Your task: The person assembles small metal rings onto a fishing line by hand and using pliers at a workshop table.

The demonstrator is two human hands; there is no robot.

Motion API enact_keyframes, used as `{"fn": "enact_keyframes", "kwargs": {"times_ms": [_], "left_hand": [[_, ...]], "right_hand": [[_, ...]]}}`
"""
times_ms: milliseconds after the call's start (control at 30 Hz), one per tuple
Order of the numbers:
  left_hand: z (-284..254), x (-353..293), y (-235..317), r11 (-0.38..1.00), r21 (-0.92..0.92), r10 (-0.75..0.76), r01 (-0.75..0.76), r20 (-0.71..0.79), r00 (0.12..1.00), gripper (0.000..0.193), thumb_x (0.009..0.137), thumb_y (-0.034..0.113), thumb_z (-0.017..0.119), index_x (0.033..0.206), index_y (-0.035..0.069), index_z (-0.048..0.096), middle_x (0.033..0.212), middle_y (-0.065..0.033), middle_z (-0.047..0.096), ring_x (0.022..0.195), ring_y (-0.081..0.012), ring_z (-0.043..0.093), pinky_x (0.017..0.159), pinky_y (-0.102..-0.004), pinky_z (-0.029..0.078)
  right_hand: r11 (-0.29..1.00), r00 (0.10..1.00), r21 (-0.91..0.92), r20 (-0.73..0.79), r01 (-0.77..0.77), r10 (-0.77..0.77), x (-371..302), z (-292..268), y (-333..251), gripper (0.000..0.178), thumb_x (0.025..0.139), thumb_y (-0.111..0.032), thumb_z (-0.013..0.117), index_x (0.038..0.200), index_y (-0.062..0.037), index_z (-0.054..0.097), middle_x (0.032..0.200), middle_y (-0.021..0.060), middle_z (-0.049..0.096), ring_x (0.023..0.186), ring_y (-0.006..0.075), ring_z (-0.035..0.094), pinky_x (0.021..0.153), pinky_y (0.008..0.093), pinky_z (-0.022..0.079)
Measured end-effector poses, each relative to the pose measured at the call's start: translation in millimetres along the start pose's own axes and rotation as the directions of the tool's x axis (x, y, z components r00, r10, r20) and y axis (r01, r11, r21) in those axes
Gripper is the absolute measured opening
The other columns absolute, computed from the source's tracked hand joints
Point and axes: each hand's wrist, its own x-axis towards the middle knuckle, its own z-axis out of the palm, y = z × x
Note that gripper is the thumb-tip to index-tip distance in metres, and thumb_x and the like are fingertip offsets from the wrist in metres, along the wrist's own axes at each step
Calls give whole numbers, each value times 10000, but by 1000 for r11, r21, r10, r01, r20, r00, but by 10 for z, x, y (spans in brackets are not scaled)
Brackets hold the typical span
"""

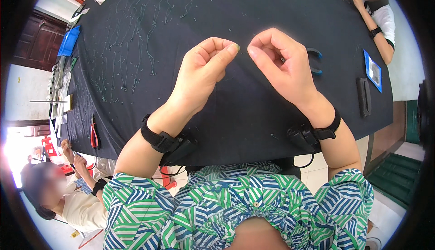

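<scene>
My left hand (206, 64) is raised over the black-covered table (240, 109), thumb and forefinger pinched together. A tiny bit of thin green thread (238, 47) shows at its fingertips. Facing it across a small gap, my right hand (285, 62) also has thumb and forefinger closed. A very faint line runs between the two pinches, so both seem to hold the thread; its ends are hidden. Behind the right hand, the blue handles of a pair of pliers (316, 72) stick out. Each wrist wears a black strap with a small device.
Several knotted dark green threads (152, 46) lie at the far left. A black oblong case (363, 97) and a blue-edged packet (373, 71) are at the right. Red-handled pliers (94, 134) lie near the left edge. Co-workers sit at lower left and far right.
</scene>
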Motion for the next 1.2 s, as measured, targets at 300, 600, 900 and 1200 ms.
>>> {"fn": "enact_keyframes", "kwargs": {"times_ms": [300,600,900,1200], "left_hand": [[1,2,-1,1000,-20,5,-5,-5,1000,206,942,200,610,1019,9,603,697,91,497,535,19,322,468,-163,238],[-19,22,-14,998,-56,-8,8,-1,1000,199,941,194,612,1015,9,600,687,94,472,537,16,311,469,-165,231],[-28,19,37,991,-131,17,-30,-102,995,195,935,187,622,1024,15,592,719,83,472,544,11,309,467,-169,236],[18,-26,31,998,-45,51,-54,-62,997,201,925,199,639,1008,18,606,753,70,543,556,18,343,480,-156,259]], "right_hand": [[953,992,-283,93,106,-82,43,-88,-15,86,812,-85,665,838,-32,603,714,58,561,564,134,501,528,268,388],[968,976,-200,189,148,-110,27,-119,-79,94,800,-123,693,826,-60,628,696,57,545,563,153,511,521,288,386],[969,982,-219,168,118,-82,11,-90,-106,157,805,-205,731,857,-75,661,861,24,538,646,109,537,552,276,422],[436,792,667,445,-605,418,-34,123,-8,378,903,-156,654,1203,29,517,1004,49,599,705,62,584,540,170,480]]}}
